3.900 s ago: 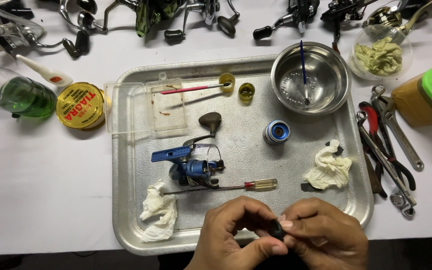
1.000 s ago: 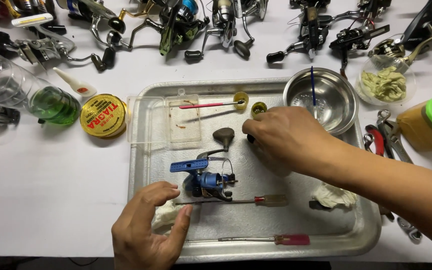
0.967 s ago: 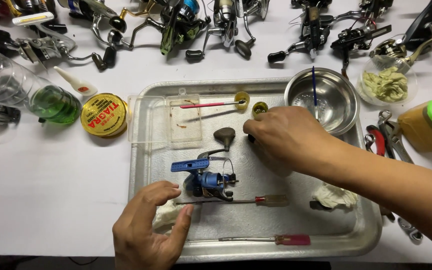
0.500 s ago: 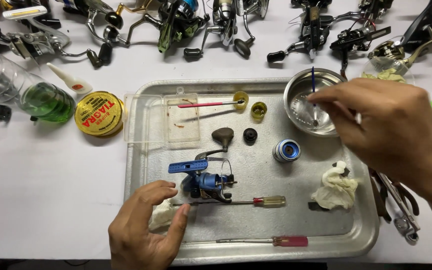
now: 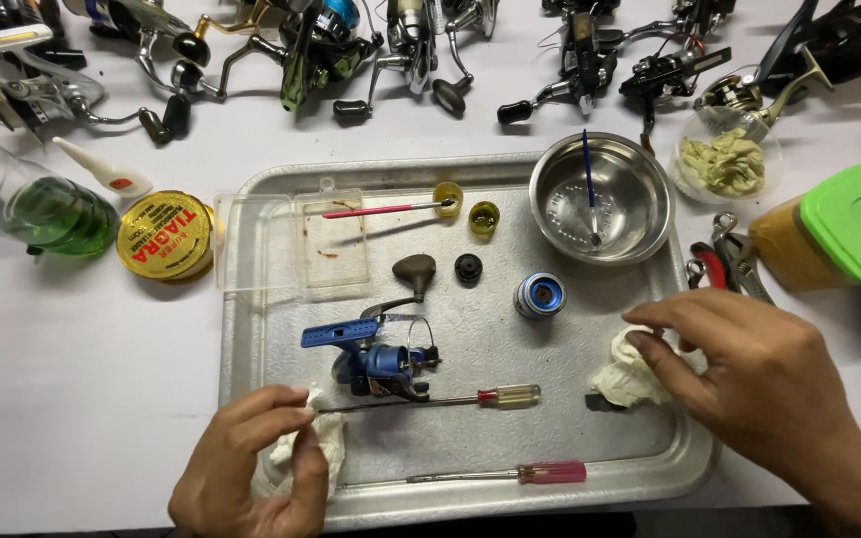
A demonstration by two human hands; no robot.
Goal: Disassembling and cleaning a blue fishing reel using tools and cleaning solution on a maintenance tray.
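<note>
1. On the metal tray (image 5: 251,329), a blue fishing reel (image 5: 381,354) lies by two screwdrivers (image 5: 450,401), a spool (image 5: 539,295) and a steel bowl (image 5: 650,214).
2. Left hand (image 5: 251,478) pinches a white rag (image 5: 326,443) at the tray's near left corner.
3. Right hand (image 5: 759,374), fingers loosely apart, touches another crumpled rag (image 5: 625,374) near the right rim.
4. Both screwdrivers lie left to right, handles pointing right.

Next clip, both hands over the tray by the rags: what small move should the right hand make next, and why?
Probably close the right hand on the crumpled white rag: its fingertips already touch it, nothing is held yet, and the left hand already grips another rag beside the blue reel.
</note>
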